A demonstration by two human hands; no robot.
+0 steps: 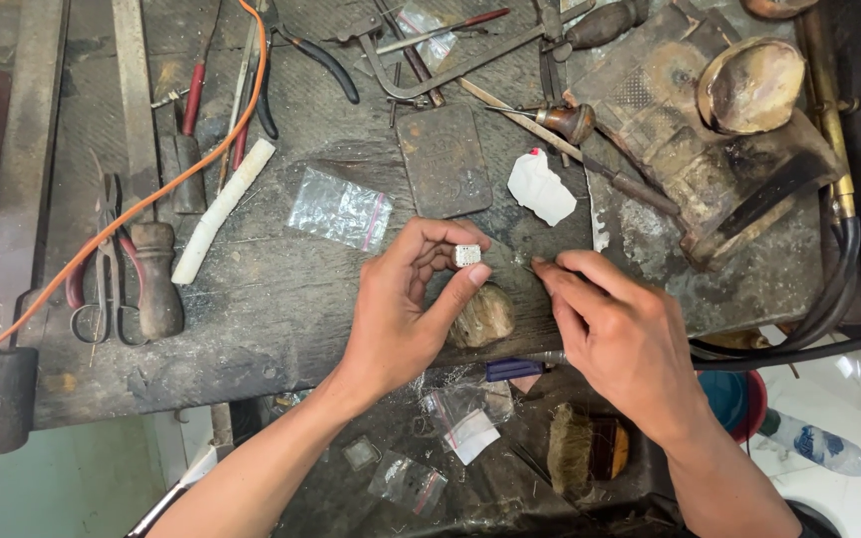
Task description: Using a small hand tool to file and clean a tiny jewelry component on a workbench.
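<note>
Left hand (pixel 401 309) pinches a small silver ring (pixel 466 255) between thumb and fingers, held just above the wooden bench peg (pixel 483 317) on the tabletop (pixel 281 319). Right hand (pixel 615 334) clenches a thin tool, its tip (pixel 528 265) just beside the ring, not clearly touching. Work looks mid-way: ring positioned, tool poised; can't tell how much of the surface is finished. Small plastic bag (pixel 341 209) lies nearby.

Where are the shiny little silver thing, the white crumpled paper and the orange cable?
Silver piece (pixel 466 255), head view: on its bright face, between the left hand's (pixel 406 309) fingertips.
White crumpled paper (pixel 540 187), head view: on its middle.
Orange cable (pixel 166 186), head view: on the stretch crossing the bench.
</note>
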